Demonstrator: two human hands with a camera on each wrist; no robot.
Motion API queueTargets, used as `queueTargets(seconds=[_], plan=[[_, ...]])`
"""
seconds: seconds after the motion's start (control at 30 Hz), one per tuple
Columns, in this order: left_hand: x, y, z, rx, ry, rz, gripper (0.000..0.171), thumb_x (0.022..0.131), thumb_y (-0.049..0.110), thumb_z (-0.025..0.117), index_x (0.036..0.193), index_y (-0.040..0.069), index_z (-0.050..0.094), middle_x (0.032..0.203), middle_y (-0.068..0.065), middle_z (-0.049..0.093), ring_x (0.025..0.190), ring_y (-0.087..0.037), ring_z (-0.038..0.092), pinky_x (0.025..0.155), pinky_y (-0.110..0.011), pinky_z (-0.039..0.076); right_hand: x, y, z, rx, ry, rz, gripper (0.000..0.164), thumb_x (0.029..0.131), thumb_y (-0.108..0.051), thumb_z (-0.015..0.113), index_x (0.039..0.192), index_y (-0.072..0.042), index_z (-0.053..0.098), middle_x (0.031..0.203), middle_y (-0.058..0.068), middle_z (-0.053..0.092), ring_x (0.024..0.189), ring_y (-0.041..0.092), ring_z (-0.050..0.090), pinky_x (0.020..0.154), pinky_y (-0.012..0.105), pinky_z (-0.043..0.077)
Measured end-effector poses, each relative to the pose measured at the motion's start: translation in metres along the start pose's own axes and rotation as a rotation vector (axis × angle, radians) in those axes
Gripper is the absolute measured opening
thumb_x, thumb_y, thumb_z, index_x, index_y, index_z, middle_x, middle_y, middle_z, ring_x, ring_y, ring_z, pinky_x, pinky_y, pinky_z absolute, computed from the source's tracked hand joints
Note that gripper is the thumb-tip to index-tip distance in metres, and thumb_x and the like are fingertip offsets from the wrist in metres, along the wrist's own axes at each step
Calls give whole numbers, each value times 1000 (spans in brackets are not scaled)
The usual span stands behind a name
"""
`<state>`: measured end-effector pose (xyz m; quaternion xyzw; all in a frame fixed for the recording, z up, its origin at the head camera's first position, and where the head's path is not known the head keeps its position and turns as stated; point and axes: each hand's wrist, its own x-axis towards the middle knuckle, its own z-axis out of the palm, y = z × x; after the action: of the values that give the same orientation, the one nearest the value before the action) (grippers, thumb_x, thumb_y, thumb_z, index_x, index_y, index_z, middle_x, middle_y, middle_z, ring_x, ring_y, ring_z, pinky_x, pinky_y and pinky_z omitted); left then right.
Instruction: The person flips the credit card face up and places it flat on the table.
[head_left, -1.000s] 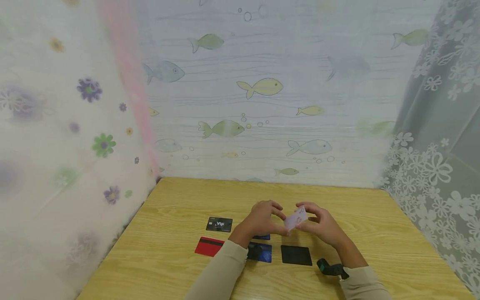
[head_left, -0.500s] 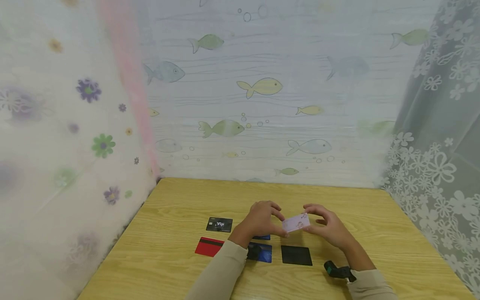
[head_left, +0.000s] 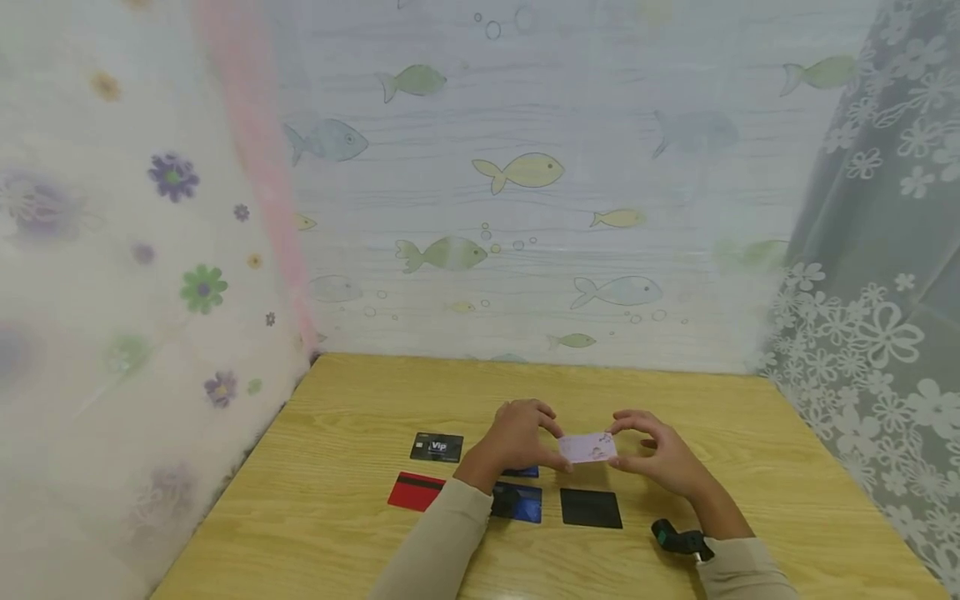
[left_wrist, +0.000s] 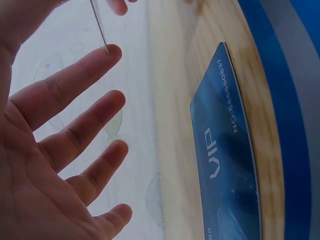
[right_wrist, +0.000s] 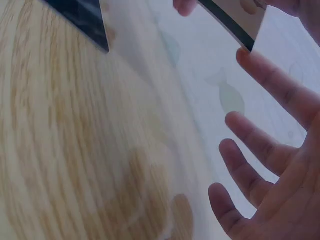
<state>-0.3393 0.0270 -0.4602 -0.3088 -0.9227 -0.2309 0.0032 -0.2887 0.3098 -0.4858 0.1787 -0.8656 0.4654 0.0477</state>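
Observation:
A pale pink card (head_left: 587, 447) with a small printed picture is held up above the table, its face toward the head camera. My left hand (head_left: 521, 437) pinches its left end between thumb and index finger. At the right end, my right hand (head_left: 663, 450) holds it by the corners, likewise with thumb and index finger. Edge-on, the card (left_wrist: 99, 27) is a thin line in the left wrist view. The right wrist view shows a dark stripe on the card's back (right_wrist: 232, 22). The other fingers of both hands are spread and touch nothing.
On the wooden table (head_left: 360, 400) lie a black Vip card (head_left: 437, 447), a red striped card (head_left: 414, 492), a dark card (head_left: 591, 507) and two blue cards, one (head_left: 529, 504) below the other (head_left: 525, 472), both partly hidden by my left arm. Patterned curtains surround the table.
The pink card has turned from a steep tilt to nearly level and faces the head camera more fully. My right hand has moved slightly right; my left hand has barely moved.

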Motion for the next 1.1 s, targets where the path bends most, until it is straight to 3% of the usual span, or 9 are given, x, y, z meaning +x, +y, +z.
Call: queueTargets(seconds=[0.33, 0.67, 1.1], plan=[[1, -3, 2, 72, -42, -36, 51, 69, 63, 90, 110, 34, 82, 132, 11, 66, 130, -23, 56, 113, -51, 40, -2, 1, 2, -36, -42, 32, 40, 84, -27, 88, 120, -20, 72, 153, 23, 45, 142, 54, 37, 103, 81, 33], [1, -5, 10, 106, -52, -70, 47, 67, 61, 92, 107, 37, 82, 135, 9, 65, 129, -26, 56, 113, -55, 38, 0, 5, 5, -230, -54, 17, 40, 80, -42, 90, 115, -27, 77, 146, 22, 53, 134, 53, 46, 100, 74, 41], [-2, -1, 16, 142, -79, -112, 45, 67, 60, 93, 105, 39, 82, 139, 6, 63, 130, -29, 55, 113, -56, 37, 0, 8, 4, -302, -107, 46, 46, 77, -49, 89, 116, -28, 79, 146, 21, 54, 136, 53, 43, 103, 73, 38]])
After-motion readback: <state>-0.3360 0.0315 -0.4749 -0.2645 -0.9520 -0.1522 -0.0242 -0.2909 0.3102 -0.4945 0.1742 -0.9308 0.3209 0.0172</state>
